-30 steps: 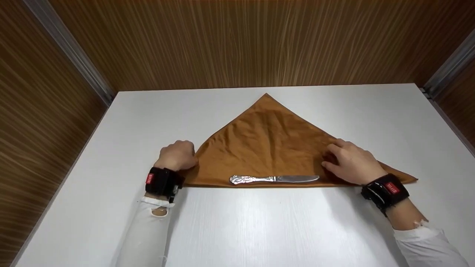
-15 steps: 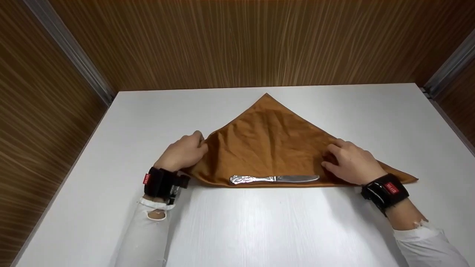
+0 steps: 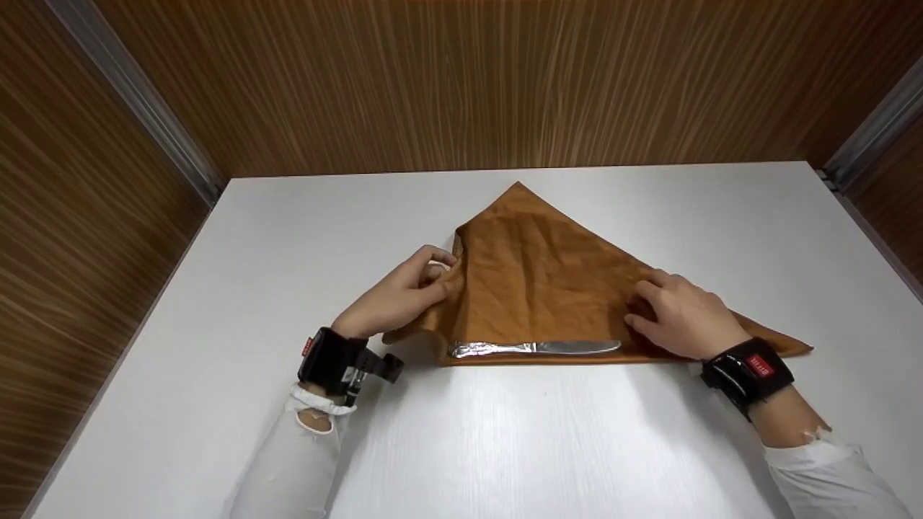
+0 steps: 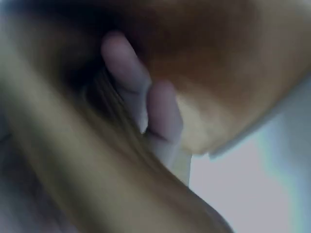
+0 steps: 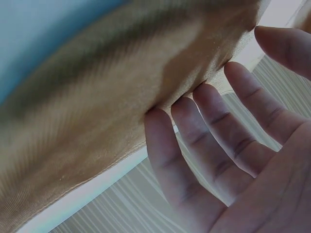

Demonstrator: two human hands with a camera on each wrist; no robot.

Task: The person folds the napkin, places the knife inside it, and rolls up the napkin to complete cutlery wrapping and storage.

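A brown cloth napkin [image 3: 548, 274] folded into a triangle lies on the white table [image 3: 505, 447], point away from me. A silver table knife [image 3: 533, 348] lies along its near edge, handle to the left. My left hand [image 3: 411, 292] pinches the napkin's left corner and holds it lifted and folded over toward the middle; in the blurred left wrist view the fingers [image 4: 160, 116] curl against brown cloth [image 4: 228, 73]. My right hand [image 3: 678, 313] rests with straight fingers on the napkin's right part, and its fingertips [image 5: 194, 126] touch the cloth [image 5: 97, 97].
Wood-grain walls [image 3: 461, 79] close in the table at the back and both sides, with metal strips [image 3: 137, 108] in the corners. The white tabletop extends bare in front of the napkin, toward me.
My left hand has carried the napkin's left corner up and to the right, folding it over toward the knife handle. The right hand and knife have stayed put.
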